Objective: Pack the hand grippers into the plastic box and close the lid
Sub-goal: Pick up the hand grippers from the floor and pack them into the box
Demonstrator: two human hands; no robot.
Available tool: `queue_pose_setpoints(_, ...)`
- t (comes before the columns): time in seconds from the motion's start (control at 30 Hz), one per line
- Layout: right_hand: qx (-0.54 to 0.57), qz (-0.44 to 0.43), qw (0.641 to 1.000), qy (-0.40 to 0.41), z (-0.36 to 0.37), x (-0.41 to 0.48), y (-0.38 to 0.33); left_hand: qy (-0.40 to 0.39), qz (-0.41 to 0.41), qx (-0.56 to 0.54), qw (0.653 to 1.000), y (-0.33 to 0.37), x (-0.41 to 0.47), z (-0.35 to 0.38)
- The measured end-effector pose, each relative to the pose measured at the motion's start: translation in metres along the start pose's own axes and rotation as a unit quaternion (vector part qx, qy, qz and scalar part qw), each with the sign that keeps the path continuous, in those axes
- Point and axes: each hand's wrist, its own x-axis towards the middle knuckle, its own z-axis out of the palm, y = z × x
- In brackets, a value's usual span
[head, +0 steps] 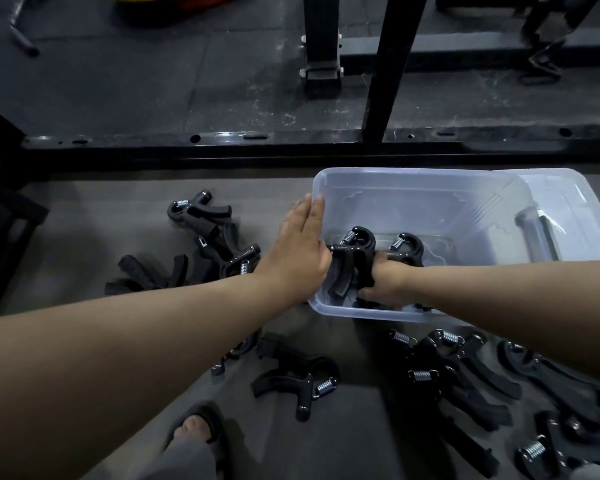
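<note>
Clear rectangular plastic box point(413, 174) on grey floor point(118, 220), left hand point(298, 247) flat with fingers straight against its left rim, right hand point(387, 280) inside, fingers curled round black spring-loaded hand gripper point(354, 258), second black gripper point(407, 249) beside it, loose black grippers point(291, 375) scattered around, translucent lid point(568, 202) at the box's right.

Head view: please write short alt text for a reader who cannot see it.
The right hand holds a black hand gripper inside a clear plastic box beside a second gripper; the left hand rests on the box's side. More grippers lie on the floor.
</note>
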Motion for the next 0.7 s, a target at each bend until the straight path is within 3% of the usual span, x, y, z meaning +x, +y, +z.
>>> queue_pose_setpoints(0.23,0.039,-0.023,0.999,0.015,0.005,0.012,0.010,-0.010,0.000,0.013,1.000,-0.001,0.001,-0.001)
queue_pose_setpoints(0.33,0.020,-0.032,0.999,0.029,-0.002,0.015,0.011,0.044,0.026,-0.048,0.998,-0.010,-0.001,-0.002)
queue_pose_setpoints(0.4,0.034,-0.036,0.996,0.076,-0.007,0.009,0.006,0.113,-0.059,-0.089,0.988,-0.021,0.000,-0.006)
queue_pose_setpoints(0.47,0.132,-0.060,0.982,0.125,-0.012,-0.003,-0.008,0.138,-0.214,-0.075,0.964,-0.040,0.007,-0.013)
queue_pose_setpoints(0.53,0.226,-0.117,0.956,0.145,-0.019,-0.017,-0.029,0.037,-0.324,-0.028,0.945,-0.066,0.012,-0.022)
queue_pose_setpoints(0.63,0.294,-0.206,0.924,0.130,-0.030,-0.036,-0.056,-0.162,-0.304,0.133,0.929,-0.090,0.002,-0.031)
queue_pose_setpoints(0.7,0.287,-0.220,0.926,0.112,-0.028,-0.035,-0.068,-0.205,-0.286,0.180,0.918,-0.098,-0.004,-0.028)
